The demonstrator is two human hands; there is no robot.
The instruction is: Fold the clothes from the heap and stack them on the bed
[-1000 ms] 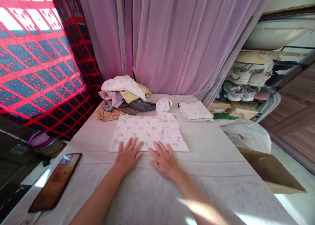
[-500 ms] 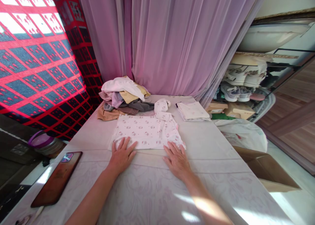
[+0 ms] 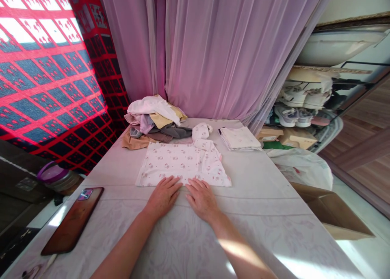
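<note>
our left hand (image 3: 162, 197) and right hand (image 3: 201, 199) lie flat on the hem of the white printed baby shirt (image 3: 179, 165), fingers open and gripping nothing, so a hard slide across the desk (image 3: 258, 214) could rumple it against the clothes pile (image 3: 154, 120).

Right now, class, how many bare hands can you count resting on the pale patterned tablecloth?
2: the left hand and the right hand, lying flat side by side at the near hem of the white printed garment. None seems hidden.
</note>
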